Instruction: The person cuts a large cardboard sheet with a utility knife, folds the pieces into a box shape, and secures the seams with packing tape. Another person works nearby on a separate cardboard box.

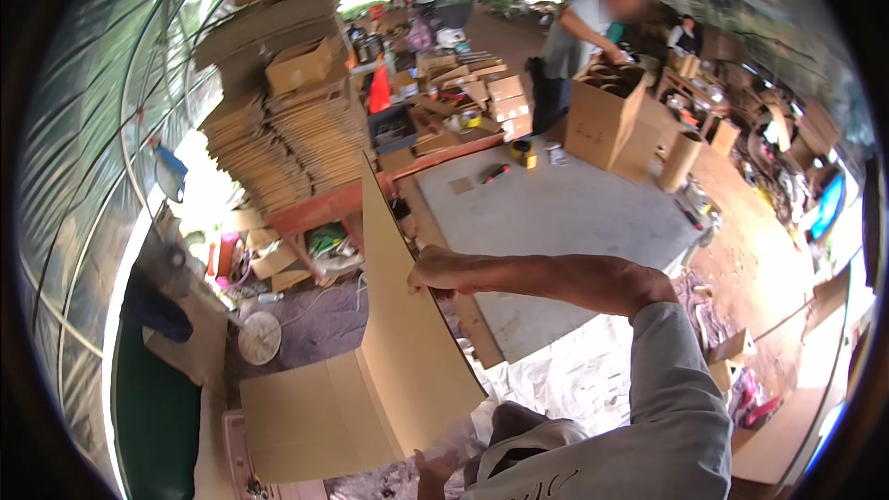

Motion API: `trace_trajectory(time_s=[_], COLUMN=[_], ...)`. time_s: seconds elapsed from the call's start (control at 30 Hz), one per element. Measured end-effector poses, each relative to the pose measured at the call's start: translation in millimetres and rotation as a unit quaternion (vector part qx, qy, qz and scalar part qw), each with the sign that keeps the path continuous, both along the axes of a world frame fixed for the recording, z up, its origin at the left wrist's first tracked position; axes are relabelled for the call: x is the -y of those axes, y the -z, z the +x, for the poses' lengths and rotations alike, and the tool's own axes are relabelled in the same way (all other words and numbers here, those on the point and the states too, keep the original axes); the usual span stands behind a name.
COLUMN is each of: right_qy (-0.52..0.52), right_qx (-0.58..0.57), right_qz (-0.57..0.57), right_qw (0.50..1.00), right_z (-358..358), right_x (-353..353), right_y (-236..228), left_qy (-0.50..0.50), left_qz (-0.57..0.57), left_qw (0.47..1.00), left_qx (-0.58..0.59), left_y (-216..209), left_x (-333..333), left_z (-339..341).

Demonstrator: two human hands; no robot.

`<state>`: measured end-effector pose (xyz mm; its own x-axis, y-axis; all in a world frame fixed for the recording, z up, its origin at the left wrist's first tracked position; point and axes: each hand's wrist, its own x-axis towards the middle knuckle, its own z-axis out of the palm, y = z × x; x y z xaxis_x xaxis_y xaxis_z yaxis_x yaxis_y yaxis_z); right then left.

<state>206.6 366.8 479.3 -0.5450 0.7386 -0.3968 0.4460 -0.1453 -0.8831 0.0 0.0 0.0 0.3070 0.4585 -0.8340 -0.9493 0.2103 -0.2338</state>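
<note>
A large, creased cardboard sheet [403,352], like an unfolded box, stands in front of me. One panel rises toward the table and another spreads to the left. With the arm stretched across the table's near side, my right hand [433,272] is closed over the sheet's upper edge. Low in the view, close to my body, my left hand [435,468] grips the sheet's bottom edge; part of its fingers is hidden. Beyond the sheet lies a grey-topped table [546,213] carrying a yellow-and-black tape measure [523,154] and a red-and-black cutter [497,173].
Flattened cardboard [287,143] is stacked high on a red stand at the left. Across the table a person [574,42] reaches into an open cardboard box [604,120]. A cardboard tube [682,162] stands beside it. A round white lid [260,338] is on the floor left.
</note>
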Motion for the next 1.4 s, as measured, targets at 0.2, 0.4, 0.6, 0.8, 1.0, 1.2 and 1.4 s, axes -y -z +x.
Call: trace_trajectory(time_s=[0.2, 0.4, 0.6, 0.8, 1.0, 1.2, 1.4], right_qy=[0.105, 0.105, 0.225, 0.270, 0.465, 0.515, 0.531], right_qx=[-0.033, -0.126, -0.186, -0.039, 0.182, 0.303, 0.428], right_qz=[-0.038, -0.041, -0.085, -0.043, -0.043, -0.076, 0.054], right_qw=[0.993, 0.986, 0.953, 0.961, 0.865, 0.798, 0.730], right_z=[165.0, 322.8, 570.7, 797.5, 858.5, 900.8, 885.0], right_x=[57.0, 20.0, -4.1, 33.1, 88.5, 106.8, 76.1], right_y=[-34.5, 4.8, 97.2, 227.7, 313.4, 382.6, 361.9], left_qy=[-0.089, -0.122, -0.033, 0.111, 0.240, 0.275, 0.346], left_qz=[0.264, 0.277, 0.311, 0.234, 0.161, 0.160, 0.198], left_qw=[0.949, 0.898, 0.891, 0.954, 0.944, 0.944, 0.913], left_qx=[-0.147, -0.319, -0.329, -0.149, -0.157, -0.089, 0.090], left_y=[-39.9, -8.6, -114.8, -69.9, -49.6, 5.5, 41.9], left_x=[4.9, -18.7, -67.2, -137.3, -180.1, -217.4, -224.8], left_z=[125.6, 97.6, 234.9, 347.0, 441.6, 479.0, 518.6])
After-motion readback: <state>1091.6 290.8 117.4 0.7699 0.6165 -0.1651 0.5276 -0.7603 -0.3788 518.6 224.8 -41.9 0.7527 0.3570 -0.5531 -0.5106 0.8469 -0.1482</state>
